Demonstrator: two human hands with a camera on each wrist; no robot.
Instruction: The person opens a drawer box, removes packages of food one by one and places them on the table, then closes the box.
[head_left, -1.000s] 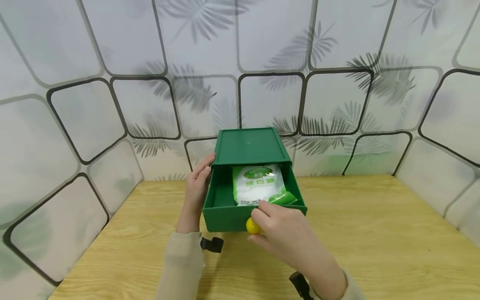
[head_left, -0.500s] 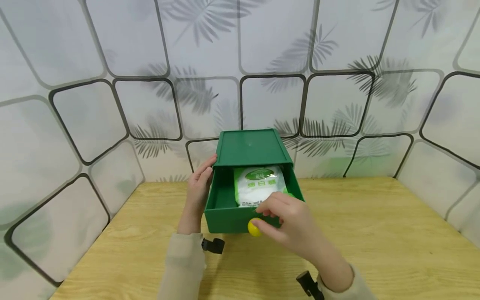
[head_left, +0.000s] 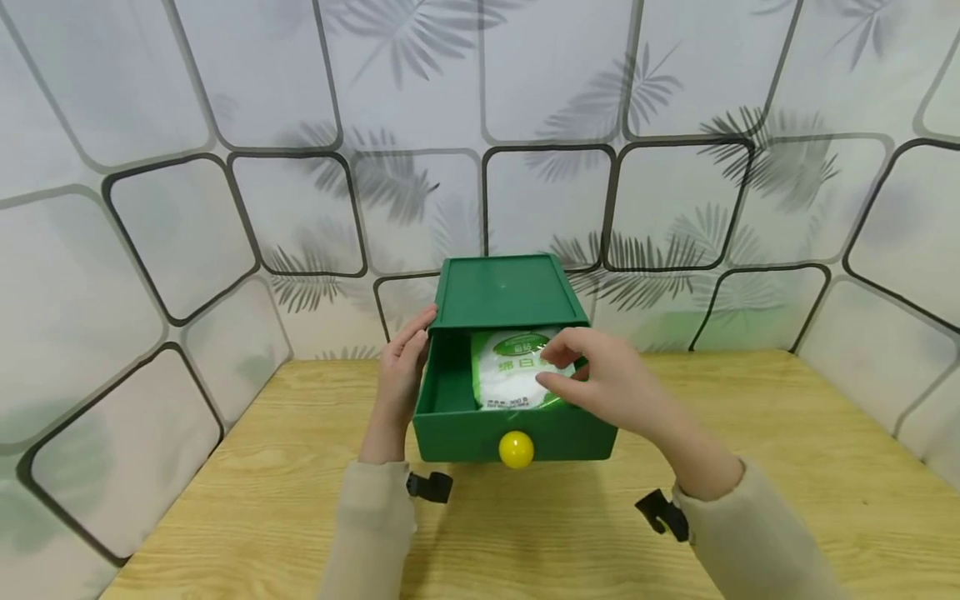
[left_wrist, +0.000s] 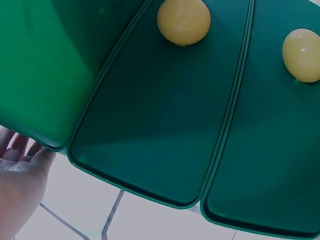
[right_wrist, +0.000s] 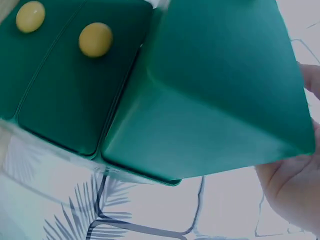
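Observation:
A green drawer cabinet (head_left: 504, 292) stands on the table with its top drawer (head_left: 453, 439) pulled out. Inside lies a white and green bag of sugar (head_left: 508, 385), labelled in Chinese characters. My left hand (head_left: 402, 371) rests along the cabinet's left side, fingers extended. Over the right part of the bag is my right hand (head_left: 603, 379), thumb and fingers bent and apart, with nothing visible between them; it hides part of the bag. On the drawer front sits a round yellow knob (head_left: 516, 450).
Below the top drawer, the left wrist view shows two shut drawers (left_wrist: 155, 120) with a yellow knob (left_wrist: 184, 21) on each. Patterned wall covering (head_left: 547, 200) surrounds the back and sides of the wooden table (head_left: 735, 450).
My right hand has let go of the yellow knob and moved up and over the sugar bag. The drawer remains pulled out, and my left hand keeps its place on the cabinet side.

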